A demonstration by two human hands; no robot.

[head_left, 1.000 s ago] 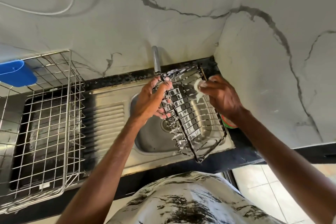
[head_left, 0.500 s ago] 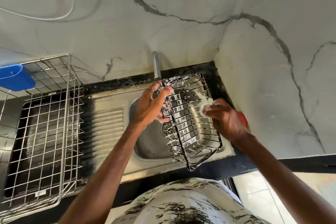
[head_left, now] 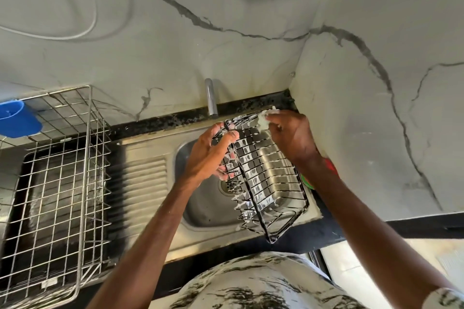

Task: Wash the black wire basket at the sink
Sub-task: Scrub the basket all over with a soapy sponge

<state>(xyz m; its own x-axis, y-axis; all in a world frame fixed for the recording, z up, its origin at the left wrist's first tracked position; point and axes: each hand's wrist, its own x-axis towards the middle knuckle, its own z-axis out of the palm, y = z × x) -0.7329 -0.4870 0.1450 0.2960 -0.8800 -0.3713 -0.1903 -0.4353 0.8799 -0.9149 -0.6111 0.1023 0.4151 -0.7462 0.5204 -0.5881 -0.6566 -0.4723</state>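
Since half a second ago, the right hand (head_left: pixel 288 133), pinching a soapy pad (head_left: pixel 263 120), has moved to the far corner of the black wire basket (head_left: pixel 266 183). The left hand (head_left: pixel 208 155) grips its rim, holding it tilted over the sink (head_left: pixel 200 211). This looks like the scrubbing step; rinsing likely comes next.

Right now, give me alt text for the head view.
The left hand grips a soapy black basket tilted over the sink; the right hand holds a sudsy pad at its far rim. A steel rack stands to the left.
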